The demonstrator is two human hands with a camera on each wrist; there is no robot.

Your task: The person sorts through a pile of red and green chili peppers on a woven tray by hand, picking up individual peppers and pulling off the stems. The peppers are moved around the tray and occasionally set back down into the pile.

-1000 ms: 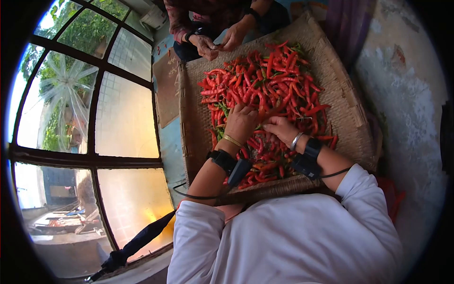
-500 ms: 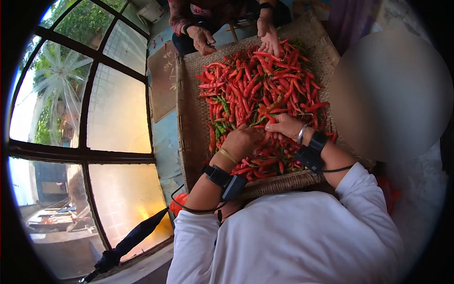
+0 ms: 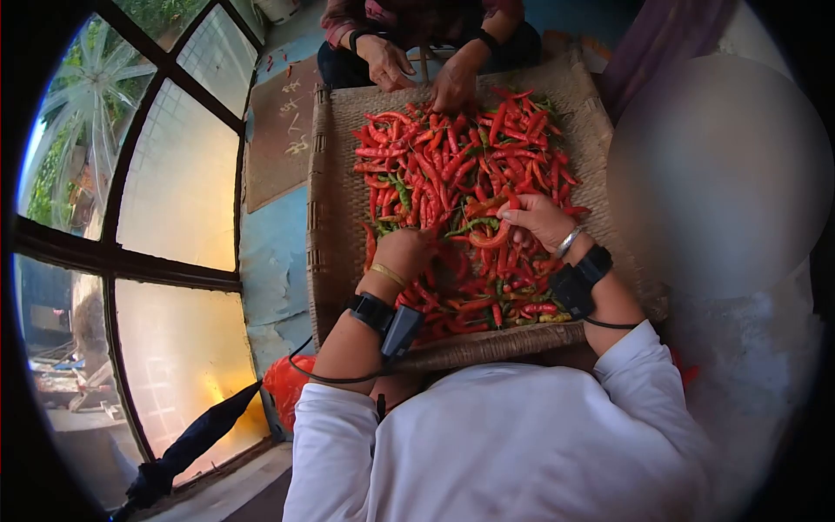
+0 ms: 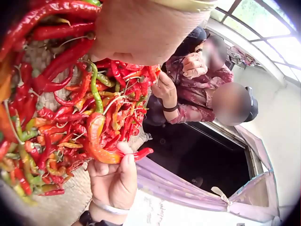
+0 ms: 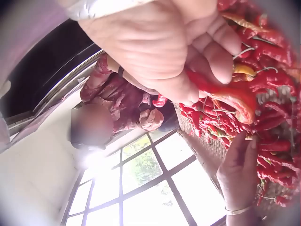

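Red chili peppers (image 3: 435, 165), a few of them green or orange, lie heaped in a woven basket tray (image 3: 600, 165). My right hand (image 3: 539, 219) pinches a curved orange-red chili pepper (image 4: 98, 141) between thumb and fingers, just above the heap. To its left my left hand (image 3: 404, 252) reaches down at the peppers, its back toward the head camera. The right wrist view shows this left hand (image 5: 239, 169) with its fingertips close below the held pepper's stem end; whether they grip a pepper I cannot tell.
Across the tray another person's hands (image 3: 455, 83) work at the far edge of the heap. A window (image 3: 178, 165) stands on the left, with a folded umbrella (image 3: 191, 439) and a red plastic bag (image 3: 285, 391) near it. A purple curtain (image 3: 665, 43) hangs at back right.
My left hand has drawn back toward me and left. The right hand has lifted slightly, showing the curved chili. The other person's hands have moved, one now reaching into the heap's far edge.
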